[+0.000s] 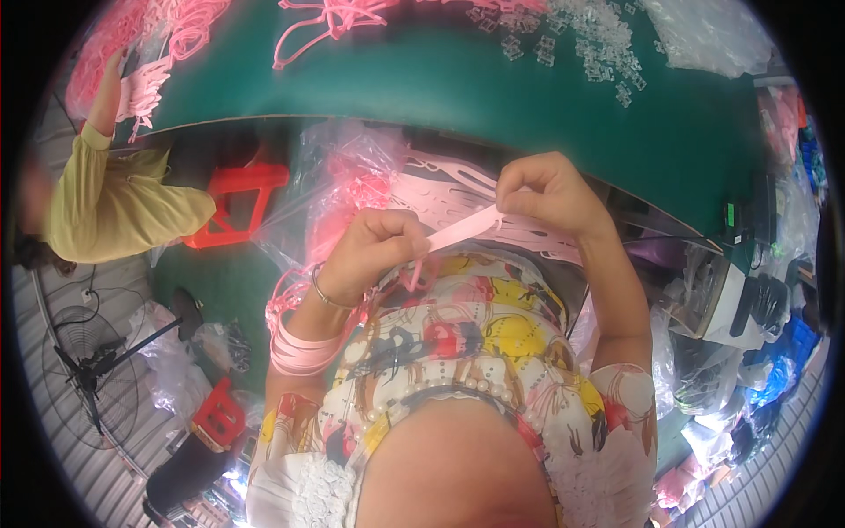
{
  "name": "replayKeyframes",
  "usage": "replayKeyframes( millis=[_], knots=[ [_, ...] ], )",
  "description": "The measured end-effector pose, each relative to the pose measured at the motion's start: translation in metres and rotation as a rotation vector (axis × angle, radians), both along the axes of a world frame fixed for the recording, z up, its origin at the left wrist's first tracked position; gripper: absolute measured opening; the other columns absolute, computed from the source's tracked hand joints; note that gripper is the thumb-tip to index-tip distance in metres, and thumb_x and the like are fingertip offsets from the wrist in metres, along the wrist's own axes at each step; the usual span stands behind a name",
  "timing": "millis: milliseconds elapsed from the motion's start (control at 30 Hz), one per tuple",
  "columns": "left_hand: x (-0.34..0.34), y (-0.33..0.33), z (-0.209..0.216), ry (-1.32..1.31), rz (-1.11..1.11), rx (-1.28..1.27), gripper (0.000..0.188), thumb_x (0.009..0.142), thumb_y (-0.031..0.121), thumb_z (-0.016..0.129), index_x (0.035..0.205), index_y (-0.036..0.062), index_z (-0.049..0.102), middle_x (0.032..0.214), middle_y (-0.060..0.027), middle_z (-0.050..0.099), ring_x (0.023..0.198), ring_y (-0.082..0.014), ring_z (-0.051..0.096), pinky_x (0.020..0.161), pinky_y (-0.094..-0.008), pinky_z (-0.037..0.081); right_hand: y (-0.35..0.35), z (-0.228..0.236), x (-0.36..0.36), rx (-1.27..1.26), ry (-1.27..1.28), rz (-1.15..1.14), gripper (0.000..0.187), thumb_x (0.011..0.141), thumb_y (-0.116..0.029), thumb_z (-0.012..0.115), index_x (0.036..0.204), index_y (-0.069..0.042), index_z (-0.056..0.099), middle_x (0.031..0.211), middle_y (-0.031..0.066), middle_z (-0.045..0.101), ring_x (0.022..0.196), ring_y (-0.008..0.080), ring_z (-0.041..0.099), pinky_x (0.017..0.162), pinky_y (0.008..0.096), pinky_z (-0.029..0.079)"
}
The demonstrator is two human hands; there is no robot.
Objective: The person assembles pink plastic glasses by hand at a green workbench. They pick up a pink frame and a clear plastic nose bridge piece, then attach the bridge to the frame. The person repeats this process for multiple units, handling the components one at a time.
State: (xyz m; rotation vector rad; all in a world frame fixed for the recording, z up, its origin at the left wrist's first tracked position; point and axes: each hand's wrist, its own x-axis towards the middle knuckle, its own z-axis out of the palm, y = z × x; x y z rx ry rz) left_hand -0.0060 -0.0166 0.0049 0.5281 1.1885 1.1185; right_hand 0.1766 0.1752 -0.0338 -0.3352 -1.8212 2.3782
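Observation:
A pale pink strap (462,231) is stretched between my two hands, in front of my body. My left hand (374,251) pinches its left end between thumb and fingers. At the strap's other end, higher up, my right hand (547,195) is closed on it with bent fingers. Several pink straps are wound round my left forearm as a looped bundle (304,349), below a thin bracelet (327,290). Beneath and behind my hands lies a pile of pale pink straps (436,204), partly hidden by my hands. Any small fitting inside my fingers is too small to make out.
A green table (440,75) spans the far side, bearing pink straps (339,13), small clear plastic pieces (603,48) and a clear bag (717,35). A co-worker's yellow sleeve (92,189) is at left, near a red stool (246,198). A fan (88,378) stands lower left.

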Motion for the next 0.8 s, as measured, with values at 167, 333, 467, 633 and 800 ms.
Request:
replayKeyframes(
  millis=[167, 333, 467, 633, 800],
  knots=[
    [-0.006, -0.002, -0.005, -0.026, -0.061, 0.034, 0.015, 0.084, 0.01, 0.058, 0.072, 0.0011, 0.061, 0.068, -0.008, 0.063, 0.057, -0.0114, 0.056, 0.053, -0.0243, 0.044, 0.001, -0.003, 0.002, 0.012, 0.004, 0.007, 0.009, 0.081, -0.007, 0.067, 0.085, 0.001, 0.065, 0.082, 0.0017, 0.064, 0.077, 0.0073, 0.056, 0.072, 0.0217, 0.045],
    [0.0, 0.003, -0.002, -0.021, -0.006, -0.045, 0.012, 0.077, 0.008, 0.059, 0.068, -0.0008, 0.06, 0.066, -0.0022, 0.055, 0.058, -0.0092, 0.051, 0.054, -0.0231, 0.04, 0.001, -0.005, 0.002, -0.006, 0.021, -0.005, 0.009, 0.082, -0.007, 0.067, 0.086, 0.001, 0.064, 0.082, 0.0009, 0.063, 0.077, 0.0066, 0.055, 0.07, 0.0216, 0.045],
    [-0.002, 0.006, -0.002, 0.03, -0.05, -0.036, 0.009, 0.077, 0.004, 0.057, 0.071, -0.0023, 0.061, 0.069, -0.004, 0.056, 0.059, -0.0104, 0.055, 0.054, -0.0235, 0.043, -0.003, 0.001, 0.001, 0.186, -0.079, 0.002, 0.013, 0.082, -0.01, 0.066, 0.091, -0.001, 0.063, 0.082, 0.0025, 0.062, 0.077, 0.0088, 0.056, 0.07, 0.0235, 0.044],
    [0.006, 0.01, 0.0, 0.299, -0.134, 0.157, 0.008, 0.077, 0.001, 0.058, 0.078, -0.005, 0.064, 0.075, -0.0044, 0.056, 0.064, -0.0103, 0.056, 0.057, -0.0237, 0.043, -0.008, 0.027, -0.006, 0.729, -0.06, -0.183, 0.019, 0.079, -0.015, 0.064, 0.094, -0.002, 0.062, 0.082, 0.0105, 0.062, 0.075, 0.0239, 0.059, 0.069, 0.033, 0.046],
    [0.013, 0.016, -0.002, 0.441, -0.226, 0.286, 0.009, 0.077, 0.004, 0.059, 0.077, -0.0027, 0.065, 0.07, -0.0042, 0.055, 0.064, -0.0104, 0.054, 0.057, -0.0249, 0.041, 0.044, 0.03, -0.045, 1.457, -0.247, -0.711, 0.016, 0.077, -0.021, 0.066, 0.085, -0.007, 0.066, 0.079, 0.0083, 0.062, 0.077, 0.026, 0.057, 0.072, 0.0395, 0.04]
  ],
)
